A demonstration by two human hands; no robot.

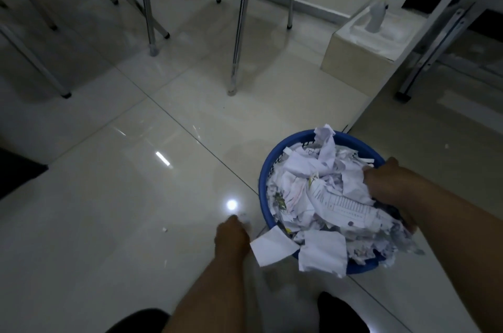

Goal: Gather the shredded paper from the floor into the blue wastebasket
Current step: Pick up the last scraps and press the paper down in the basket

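The blue wastebasket (263,182) stands on the tiled floor at the lower right, heaped with torn and shredded white paper (321,196) that spills over its near rim. My right hand (386,185) presses down into the paper at the basket's right side, fingers buried in it. My left hand (231,234) is low on the floor just left of the basket, fingertips pinched on a small white paper scrap (243,217). A tiny paper bit (164,229) lies on the floor further left.
Metal chair and table legs (239,33) stand at the back. A beige box (353,57) with a white bottle sits back right beside a pale cabinet panel (424,120). A dark mat edge (19,172) is at far left.
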